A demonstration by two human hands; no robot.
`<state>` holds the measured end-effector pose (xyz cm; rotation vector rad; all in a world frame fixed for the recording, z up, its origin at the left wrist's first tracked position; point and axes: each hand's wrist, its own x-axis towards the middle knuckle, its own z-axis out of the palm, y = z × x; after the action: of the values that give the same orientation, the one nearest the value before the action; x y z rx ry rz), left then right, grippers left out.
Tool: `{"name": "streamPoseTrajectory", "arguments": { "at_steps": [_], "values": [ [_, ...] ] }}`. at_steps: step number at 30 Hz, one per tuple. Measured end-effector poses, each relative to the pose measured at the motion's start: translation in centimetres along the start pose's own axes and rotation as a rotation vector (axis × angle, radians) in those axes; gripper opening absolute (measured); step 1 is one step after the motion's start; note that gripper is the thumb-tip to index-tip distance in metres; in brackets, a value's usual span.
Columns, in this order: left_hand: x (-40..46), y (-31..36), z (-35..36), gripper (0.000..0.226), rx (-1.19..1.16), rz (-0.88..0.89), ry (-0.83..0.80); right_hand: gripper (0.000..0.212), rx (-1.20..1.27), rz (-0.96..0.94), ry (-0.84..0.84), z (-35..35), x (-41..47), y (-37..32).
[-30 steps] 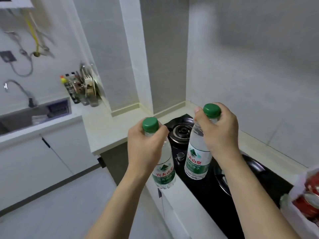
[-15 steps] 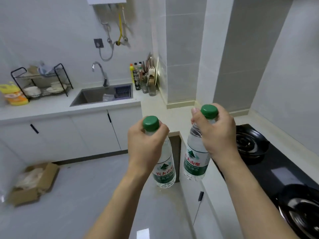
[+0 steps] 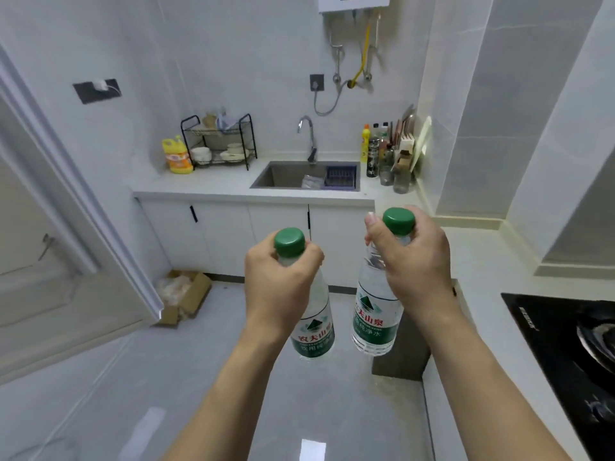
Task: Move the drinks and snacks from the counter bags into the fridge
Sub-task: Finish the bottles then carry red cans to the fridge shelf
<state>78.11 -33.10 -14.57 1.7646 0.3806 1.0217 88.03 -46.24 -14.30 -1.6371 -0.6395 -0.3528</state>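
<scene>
Left hand (image 3: 279, 287) grips neck of left water bottle (image 3: 314, 331), fingers curled below green cap. Right hand (image 3: 416, 267) grips neck of right water bottle (image 3: 376, 317) likewise. Both bottles hang upright, just apart, over floor. Sink (image 3: 299, 176) beyond hands; stove (image 3: 565, 354) right of right hand

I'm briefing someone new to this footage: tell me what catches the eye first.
Two green-capped water bottles dominate mid-frame, held up over the floor: the left hand grips the left water bottle at its neck, the right hand the right water bottle. Behind, the sink sits in the counter, with a yellow detergent jug to its left.
</scene>
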Motion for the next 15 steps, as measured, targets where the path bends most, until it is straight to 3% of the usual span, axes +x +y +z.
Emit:
{"name": "streamPoseTrajectory", "arguments": {
  "at_steps": [15],
  "values": [
    [-0.8, -0.9, -11.9, 0.014, 0.28, -0.073, 0.489, 0.027, 0.313, -0.058, -0.425, 13.8, -0.3, -3.5]
  ]
}}
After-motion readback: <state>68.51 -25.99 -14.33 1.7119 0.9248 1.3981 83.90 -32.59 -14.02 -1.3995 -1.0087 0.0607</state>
